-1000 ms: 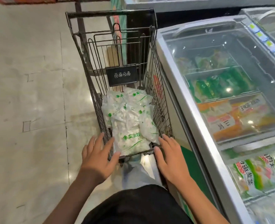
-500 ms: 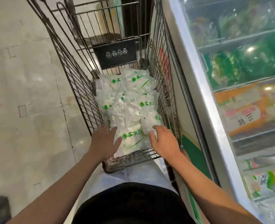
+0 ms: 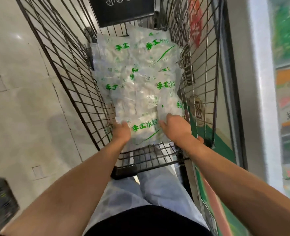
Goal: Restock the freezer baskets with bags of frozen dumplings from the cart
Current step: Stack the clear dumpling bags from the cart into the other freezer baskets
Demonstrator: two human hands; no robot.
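Both hands are down in the cart [image 3: 69,68], going for the nearest bag of dumplings [image 3: 145,128] on top of the pile. The left hand [image 3: 122,132] presses against its left edge, the right hand [image 3: 175,127] lies on its right edge; whether the fingers have closed on the plastic, I cannot tell. This looks like the pick-up step. Next move calls for a firm two-sided grip, a lift clear of the wire wall, then a swing right to the freezer [image 3: 258,99].
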